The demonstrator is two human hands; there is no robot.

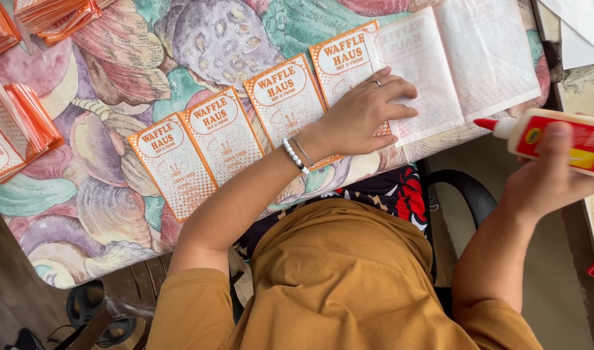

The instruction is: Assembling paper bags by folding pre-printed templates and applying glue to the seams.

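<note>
The left hand (361,116) lies flat, fingers spread, pressing down on the unfolded paper bag (452,65) at its left edge. To the right, off the table, the right hand (549,175) grips a glue bottle (556,139), fingers wrapped around it.
</note>
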